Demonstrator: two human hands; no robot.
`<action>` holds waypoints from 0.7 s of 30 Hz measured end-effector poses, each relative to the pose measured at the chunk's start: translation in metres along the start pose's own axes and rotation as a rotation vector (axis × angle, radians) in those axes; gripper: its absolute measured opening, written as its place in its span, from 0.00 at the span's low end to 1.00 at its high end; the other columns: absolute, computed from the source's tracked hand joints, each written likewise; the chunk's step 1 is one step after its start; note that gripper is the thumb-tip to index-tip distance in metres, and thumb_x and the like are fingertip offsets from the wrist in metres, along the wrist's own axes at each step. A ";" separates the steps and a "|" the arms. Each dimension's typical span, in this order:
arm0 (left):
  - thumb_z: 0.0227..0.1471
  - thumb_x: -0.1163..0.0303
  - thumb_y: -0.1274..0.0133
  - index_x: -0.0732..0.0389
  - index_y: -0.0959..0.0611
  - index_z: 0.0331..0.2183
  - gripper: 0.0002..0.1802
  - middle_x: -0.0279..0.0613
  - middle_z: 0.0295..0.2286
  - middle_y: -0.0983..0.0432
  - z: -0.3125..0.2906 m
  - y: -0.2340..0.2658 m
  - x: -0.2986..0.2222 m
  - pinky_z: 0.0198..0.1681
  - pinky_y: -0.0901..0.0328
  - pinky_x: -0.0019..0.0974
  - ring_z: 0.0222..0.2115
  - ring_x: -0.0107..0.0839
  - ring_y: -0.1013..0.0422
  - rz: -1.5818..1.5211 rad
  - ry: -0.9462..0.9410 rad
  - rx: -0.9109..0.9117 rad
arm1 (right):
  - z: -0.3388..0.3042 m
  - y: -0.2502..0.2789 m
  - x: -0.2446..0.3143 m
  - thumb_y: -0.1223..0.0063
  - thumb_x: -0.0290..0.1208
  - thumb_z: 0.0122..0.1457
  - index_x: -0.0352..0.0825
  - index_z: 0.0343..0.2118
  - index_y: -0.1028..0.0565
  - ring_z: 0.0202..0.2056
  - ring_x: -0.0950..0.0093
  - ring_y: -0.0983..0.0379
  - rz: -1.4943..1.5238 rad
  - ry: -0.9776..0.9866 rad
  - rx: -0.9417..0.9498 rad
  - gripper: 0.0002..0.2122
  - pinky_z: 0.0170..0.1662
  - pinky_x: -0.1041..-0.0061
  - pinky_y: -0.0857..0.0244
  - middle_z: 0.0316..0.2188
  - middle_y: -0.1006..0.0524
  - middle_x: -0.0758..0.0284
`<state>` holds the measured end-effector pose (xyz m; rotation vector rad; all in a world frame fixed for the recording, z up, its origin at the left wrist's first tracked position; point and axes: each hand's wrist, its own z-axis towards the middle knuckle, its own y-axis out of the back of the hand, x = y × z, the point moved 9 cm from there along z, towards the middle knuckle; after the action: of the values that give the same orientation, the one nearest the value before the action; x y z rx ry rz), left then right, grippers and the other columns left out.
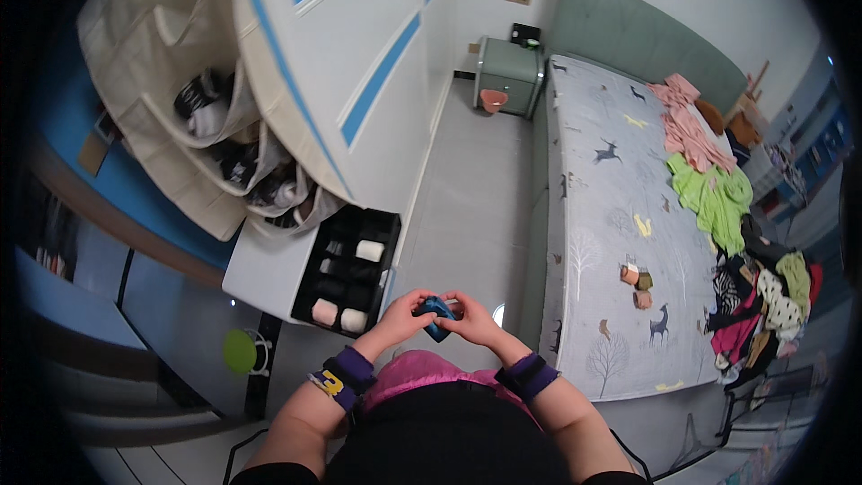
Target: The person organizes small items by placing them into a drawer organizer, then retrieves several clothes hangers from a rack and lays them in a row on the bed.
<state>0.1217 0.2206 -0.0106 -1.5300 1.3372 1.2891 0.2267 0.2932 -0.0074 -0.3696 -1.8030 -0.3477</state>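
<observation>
In front of my waist, both hands meet around a small blue and dark folded bundle (438,314), which looks like rolled cloth. My left hand (404,318) closes on its left side, and the fingertips of my right hand (474,318) grip the right side. Fingers partly cover the bundle, so its exact kind does not show. Nearest to my left hand is a black compartment box (348,280) on a white surface. Inside it sit white rolls (369,250), a pink roll (324,312) and several dark ones.
A hanging cream pocket organiser (162,90) with dark and white items hangs at the left. To the right stands a bed (593,207) with three small brown and green rolls (639,280) and piled clothes (763,305). A green nightstand (512,63) stands beyond.
</observation>
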 end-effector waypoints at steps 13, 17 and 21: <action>0.48 0.79 0.44 0.66 0.26 0.44 0.19 0.41 0.38 0.24 -0.053 0.151 0.055 0.46 0.34 0.30 0.41 0.26 0.28 -0.118 0.069 -0.417 | 0.109 -0.127 0.021 0.35 0.33 0.50 0.33 0.50 0.33 0.37 0.78 0.29 -0.124 0.084 0.180 0.26 0.42 0.76 0.33 0.35 0.25 0.66; 0.49 0.82 0.46 0.65 0.27 0.44 0.18 0.39 0.37 0.25 -0.042 0.180 0.042 0.46 0.35 0.30 0.40 0.25 0.29 -0.107 -0.080 -0.415 | 0.140 -0.133 0.034 0.34 0.35 0.46 0.35 0.48 0.30 0.40 0.63 0.25 -0.346 0.155 0.085 0.25 0.44 0.69 0.32 0.37 0.23 0.58; 0.47 0.82 0.45 0.62 0.27 0.43 0.19 0.39 0.37 0.25 -0.028 0.211 0.041 0.45 0.35 0.30 0.40 0.26 0.29 0.038 -0.177 -0.434 | 0.168 -0.142 0.045 0.37 0.33 0.49 0.37 0.47 0.29 0.37 0.61 0.24 -0.536 0.173 0.004 0.21 0.42 0.68 0.31 0.35 0.23 0.58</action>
<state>-0.0792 0.1409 -0.0239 -1.6288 1.0203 1.7799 0.0091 0.2381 -0.0123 0.1540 -1.7106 -0.7249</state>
